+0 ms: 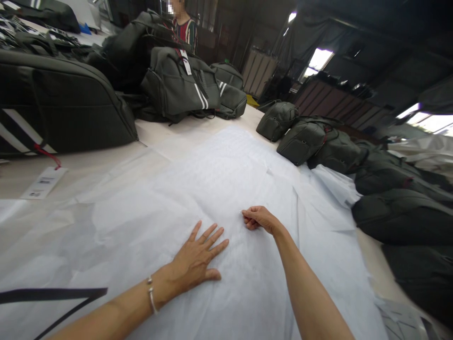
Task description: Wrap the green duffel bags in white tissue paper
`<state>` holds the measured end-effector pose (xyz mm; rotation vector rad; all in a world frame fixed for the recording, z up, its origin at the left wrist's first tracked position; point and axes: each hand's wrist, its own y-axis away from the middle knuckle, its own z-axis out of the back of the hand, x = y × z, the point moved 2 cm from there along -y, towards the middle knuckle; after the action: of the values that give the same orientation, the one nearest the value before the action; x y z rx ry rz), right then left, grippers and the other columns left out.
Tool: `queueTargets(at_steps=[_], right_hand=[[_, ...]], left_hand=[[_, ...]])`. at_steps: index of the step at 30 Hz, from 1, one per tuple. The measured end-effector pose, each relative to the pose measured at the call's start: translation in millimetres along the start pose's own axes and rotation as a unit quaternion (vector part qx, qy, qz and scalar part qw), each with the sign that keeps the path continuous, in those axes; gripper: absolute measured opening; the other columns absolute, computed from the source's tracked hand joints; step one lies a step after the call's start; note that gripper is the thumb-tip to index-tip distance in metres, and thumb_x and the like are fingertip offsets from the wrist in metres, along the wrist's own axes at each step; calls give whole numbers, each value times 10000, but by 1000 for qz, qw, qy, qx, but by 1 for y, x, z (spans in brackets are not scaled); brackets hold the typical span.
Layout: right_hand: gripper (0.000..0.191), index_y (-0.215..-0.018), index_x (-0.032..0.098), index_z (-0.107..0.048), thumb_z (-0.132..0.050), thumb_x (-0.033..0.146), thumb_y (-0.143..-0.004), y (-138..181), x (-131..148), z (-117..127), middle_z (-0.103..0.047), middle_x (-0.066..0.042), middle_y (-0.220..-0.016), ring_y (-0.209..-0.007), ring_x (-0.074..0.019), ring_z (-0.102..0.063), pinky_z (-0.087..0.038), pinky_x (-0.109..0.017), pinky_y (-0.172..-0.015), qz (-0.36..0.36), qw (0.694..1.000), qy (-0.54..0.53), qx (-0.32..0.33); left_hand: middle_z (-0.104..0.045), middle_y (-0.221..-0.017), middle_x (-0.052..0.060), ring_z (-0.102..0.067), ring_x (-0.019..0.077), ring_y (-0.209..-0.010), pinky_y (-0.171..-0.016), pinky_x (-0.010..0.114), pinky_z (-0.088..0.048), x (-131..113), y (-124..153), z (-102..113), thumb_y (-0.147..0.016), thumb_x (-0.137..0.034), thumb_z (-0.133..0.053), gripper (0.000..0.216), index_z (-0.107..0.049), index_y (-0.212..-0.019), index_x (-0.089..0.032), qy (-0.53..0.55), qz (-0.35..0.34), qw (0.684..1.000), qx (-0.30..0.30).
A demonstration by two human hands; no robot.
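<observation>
Thin white sheets (226,179), wrinkled and overlapping, lie spread over the table in front of me. My left hand (196,259) rests flat on the top sheet with its fingers spread. A little to its right, my right hand (257,218) is closed in a pinch over the sheet. A tiny pale bit shows at its fingertips, too small to name; it could be a pinched corner of the sheet or a separate piece. Black strap-like strips (53,295) lie at the lower left, near my left forearm.
A large dark bag (71,104) with white stripes and a paper tag (44,183) stands at left. More dark bags (180,85) stand behind it. A row of dark bags (304,141) lines the right side. Beyond the table is a person in a striped top (186,32).
</observation>
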<state>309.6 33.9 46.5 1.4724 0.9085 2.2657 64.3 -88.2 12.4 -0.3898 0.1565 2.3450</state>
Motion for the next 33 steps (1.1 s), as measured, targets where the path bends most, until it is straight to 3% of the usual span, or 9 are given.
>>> queueTargets(at_steps=[5, 9, 17, 20, 23, 25, 27, 29, 33], right_hand=[[291, -614, 178, -540, -737, 311, -782, -11, 4, -4, -614, 5, -510, -419, -119, -570, -435, -204, -384, -50, 995, 84, -37], [278, -591, 189, -550, -747, 312, -745, -14, 11, -3, -610, -1, -497, -425, -144, -584, -450, -233, -417, -69, 979, 175, -72], [402, -561, 188, -611, -773, 540, -671, -3, 14, 6, -628, -83, -494, -570, -237, -659, -478, -295, -559, -62, 921, 344, -171], [422, -676, 178, -677, -709, 596, -729, 2, 14, 19, -697, -83, -618, -608, -227, -679, -496, -289, -585, -42, 921, 336, -193], [526, -1054, 175, -697, -457, 618, -904, 0, 27, 39, -735, -126, -1042, -965, -262, -692, -521, -334, -813, -4, 902, 327, -282], [578, -1347, 175, -543, -304, 549, -977, -10, 40, 45, -555, -129, -1405, -1309, -260, -499, -398, -386, -1060, 45, 875, 337, -345], [615, -1500, 164, -349, -261, 508, -997, -29, 48, 40, -296, -99, -1592, -1479, -244, -221, -194, -441, -1192, 105, 849, 362, -370], [655, -1539, 150, -259, -264, 518, -997, -53, 46, 27, -168, -88, -1632, -1510, -252, -72, -65, -495, -1212, 145, 834, 397, -354], [682, -1548, 157, -237, -274, 551, -993, -88, 21, 1, -134, -85, -1638, -1511, -264, -24, 37, -515, -1204, 157, 837, 424, -310]], left_hand=[[-232, -1612, 90, -181, 337, -1490, -1173, 675, -23, -1, -3, -3, -848, -712, -539, 833, -253, -1534, -337, -2, 2, 1000, -13], [-215, -1614, 102, -170, 357, -1489, -1157, 704, -42, -1, -11, -4, -832, -701, -576, 861, -259, -1535, -317, 0, 8, 1000, -14], [-241, -1604, 105, -189, 357, -1484, -1158, 700, -63, -4, -14, 2, -832, -684, -595, 837, -289, -1524, -328, 10, 18, 1000, 11], [-230, -1607, 104, -178, 360, -1486, -1162, 694, -75, -3, -16, 5, -827, -681, -605, 840, -286, -1524, -336, 29, 16, 999, 27], [-229, -1606, 107, -168, 360, -1488, -1165, 691, -79, -1, -20, 4, -819, -700, -595, 861, -269, -1529, -338, 41, 13, 999, 31], [-212, -1612, 106, -159, 361, -1490, -1167, 692, -74, 0, -22, 1, -807, -725, -584, 893, -238, -1537, -343, 40, 8, 999, 21], [-192, -1618, 104, -157, 360, -1491, -1169, 690, -63, 1, -22, -3, -801, -757, -549, 924, -188, -1546, -347, 38, 2, 999, 6], [-183, -1622, 103, -158, 356, -1491, -1171, 687, -57, 2, -20, -7, -820, -779, -476, 917, -136, -1553, -345, 43, -7, 999, 1], [-159, -1630, 88, -135, 346, -1498, -1176, 676, -64, 2, -16, -6, -861, -784, -357, 869, -79, -1560, -349, 55, -15, 998, 11]])
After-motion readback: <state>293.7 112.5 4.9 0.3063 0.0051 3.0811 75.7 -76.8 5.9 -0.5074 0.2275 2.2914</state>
